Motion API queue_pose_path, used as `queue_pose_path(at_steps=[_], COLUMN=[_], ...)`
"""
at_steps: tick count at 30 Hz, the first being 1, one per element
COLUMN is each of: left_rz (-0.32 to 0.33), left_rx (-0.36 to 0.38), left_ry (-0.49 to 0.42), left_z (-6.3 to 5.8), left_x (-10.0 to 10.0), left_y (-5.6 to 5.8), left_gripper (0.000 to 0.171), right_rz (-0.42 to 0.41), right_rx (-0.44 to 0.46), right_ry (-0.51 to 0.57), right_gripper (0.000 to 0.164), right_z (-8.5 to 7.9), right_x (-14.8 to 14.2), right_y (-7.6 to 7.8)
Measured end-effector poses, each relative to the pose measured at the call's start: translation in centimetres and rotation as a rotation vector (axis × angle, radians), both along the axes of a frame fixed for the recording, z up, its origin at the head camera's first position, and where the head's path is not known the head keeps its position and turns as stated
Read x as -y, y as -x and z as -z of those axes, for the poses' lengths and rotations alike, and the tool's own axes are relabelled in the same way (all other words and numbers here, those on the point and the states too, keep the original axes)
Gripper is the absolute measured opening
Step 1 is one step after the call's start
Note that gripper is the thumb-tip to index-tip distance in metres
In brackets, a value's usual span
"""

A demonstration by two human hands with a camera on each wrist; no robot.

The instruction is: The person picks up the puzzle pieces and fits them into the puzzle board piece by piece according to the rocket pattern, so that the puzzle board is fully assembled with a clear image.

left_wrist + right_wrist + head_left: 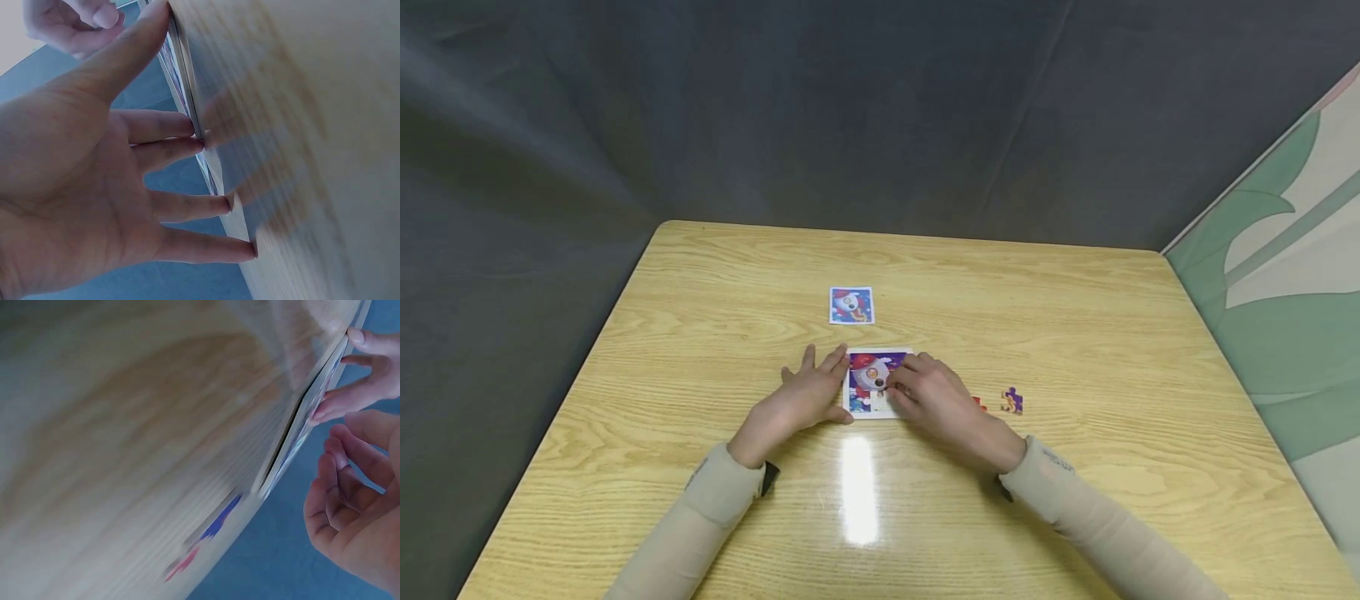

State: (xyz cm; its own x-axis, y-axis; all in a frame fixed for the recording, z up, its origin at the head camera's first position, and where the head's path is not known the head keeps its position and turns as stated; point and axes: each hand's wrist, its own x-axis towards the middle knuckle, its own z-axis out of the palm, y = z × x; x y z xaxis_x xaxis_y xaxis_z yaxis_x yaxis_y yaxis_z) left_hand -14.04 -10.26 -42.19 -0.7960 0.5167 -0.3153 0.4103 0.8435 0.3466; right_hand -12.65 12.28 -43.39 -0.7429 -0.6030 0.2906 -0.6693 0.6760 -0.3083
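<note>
A jigsaw puzzle board (859,415) with a white border lies on the table, its picture showing a grey rocket with a red top. The lower middle of the picture is pale and bare of pieces. My left hand (801,398) rests spread at the board's left edge; in the left wrist view its thumb and fingertips touch the edge and tabletop. Over the board's right part is my right hand (936,400), fingers bent and fingertips close above the picture. It hides that part of the board, and I cannot tell whether a piece is between its fingertips.
To the right lie a purple and orange puzzle piece (1013,401) and a red piece (980,403), partly behind the right hand. A small picture card (852,306) of the same rocket lies beyond the board. Dark cloth (880,117) hangs behind the wooden table (737,275).
</note>
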Motion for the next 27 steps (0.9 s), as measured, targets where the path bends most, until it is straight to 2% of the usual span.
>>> queue_pose_path(at_steps=[8,17,27], left_rz=[0.002,0.012,0.01], left_rx=[0.017,0.012,0.02], left_ry=[0.002,0.002,-0.005], left_z=[0.0,0.0,0.1], left_x=[0.1,0.1,0.0], left_y=[0.0,0.0,0.0], left_gripper=[0.093,0.091,0.091], right_rz=[0.021,0.028,0.023], right_rx=[-0.008,0.023,0.008], right_ry=[0.026,0.035,0.036], right_gripper=[0.009,0.008,0.009], right_z=[0.3,0.7,0.8], right_x=[-1.6,-1.7,-1.8], right_y=[-0.1,-0.1,0.0])
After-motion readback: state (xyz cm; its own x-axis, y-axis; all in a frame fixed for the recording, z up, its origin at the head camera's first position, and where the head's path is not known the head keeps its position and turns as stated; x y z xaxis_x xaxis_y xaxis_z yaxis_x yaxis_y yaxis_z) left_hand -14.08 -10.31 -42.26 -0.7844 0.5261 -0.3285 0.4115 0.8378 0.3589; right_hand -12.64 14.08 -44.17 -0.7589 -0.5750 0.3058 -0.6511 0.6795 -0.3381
